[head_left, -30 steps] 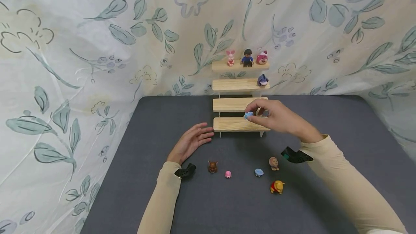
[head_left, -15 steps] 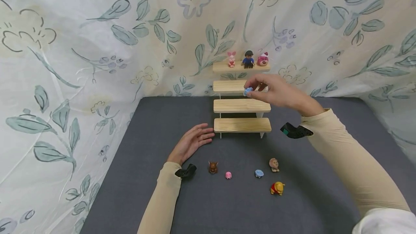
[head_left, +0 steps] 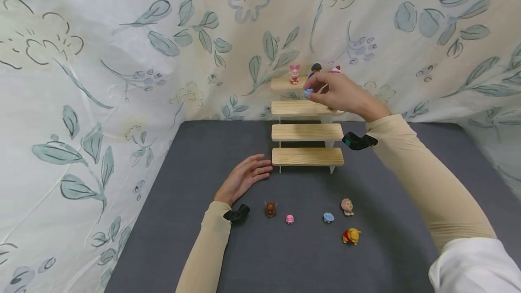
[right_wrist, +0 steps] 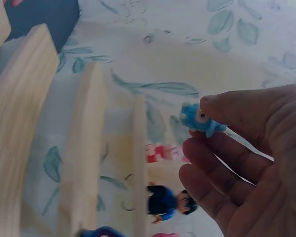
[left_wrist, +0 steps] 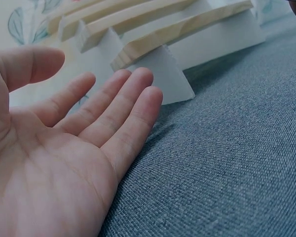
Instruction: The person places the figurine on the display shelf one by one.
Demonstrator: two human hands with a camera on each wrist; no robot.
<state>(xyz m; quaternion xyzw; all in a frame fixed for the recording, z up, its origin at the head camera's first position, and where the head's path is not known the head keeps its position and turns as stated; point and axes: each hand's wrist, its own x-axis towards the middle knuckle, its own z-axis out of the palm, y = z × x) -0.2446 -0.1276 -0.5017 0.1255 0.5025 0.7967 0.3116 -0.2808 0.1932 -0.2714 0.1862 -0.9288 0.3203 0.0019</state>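
Shelf unit (head_left: 307, 132), head view: its top tier (head_left: 281, 84) bears a pink-eared figure (head_left: 294, 76), a black-haired figure (head_left: 316, 67) and a third figure (head_left: 335, 70) partly covered by the right hand (head_left: 339, 93). Right arm (head_left: 427, 189) extends forward; its hand holds a blue figure (head_left: 308, 93) above the second tier (head_left: 301, 108). Left hand (head_left: 245, 176) lies beside the lowest tier (head_left: 307, 157).

Left wrist view: palm (left_wrist: 54, 173) up, fingers (left_wrist: 130, 131) nearly straight, holding nothing.

Right wrist view: fingertips (right_wrist: 212, 105) pinch the blue figure; other fingers (right_wrist: 207, 195) are half bent.
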